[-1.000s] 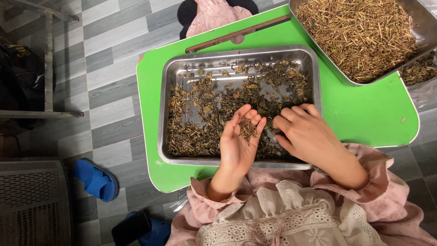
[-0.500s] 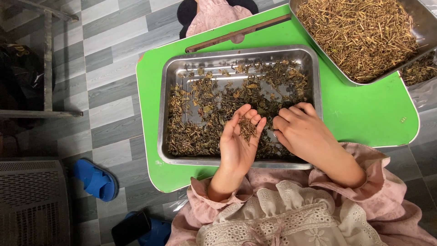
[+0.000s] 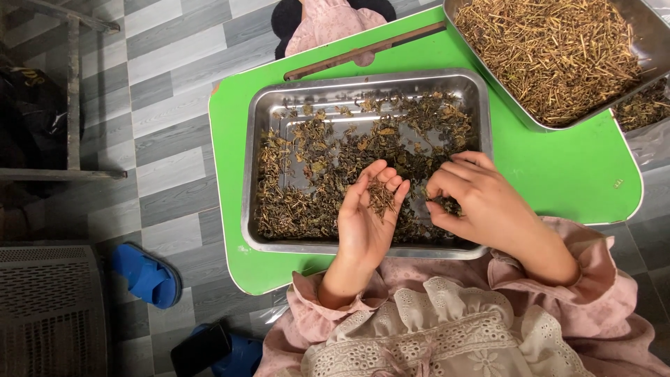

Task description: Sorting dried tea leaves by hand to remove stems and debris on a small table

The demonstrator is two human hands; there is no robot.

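A steel tray (image 3: 259, 126) of dark dried herb leaves and stems (image 3: 328, 153) sits on a small green table (image 3: 558, 174). My left hand (image 3: 366, 216) is held palm up over the tray's near edge, cupping a small pile of dried herb bits (image 3: 382, 197). My right hand (image 3: 474, 199) hovers just to its right over the tray, fingers curled and pinched on some herb pieces at the fingertips.
A second steel tray (image 3: 481, 56) of pale dried stalks (image 3: 551, 49) lies at the table's far right corner. A brown stick (image 3: 363, 52) rests along the far edge. Blue slippers (image 3: 146, 276) and a dark phone (image 3: 201, 349) lie on the grey tiled floor.
My right hand has shifted slightly, its fingers curling tighter over the herbs. The left hand stays cupped in the same place.
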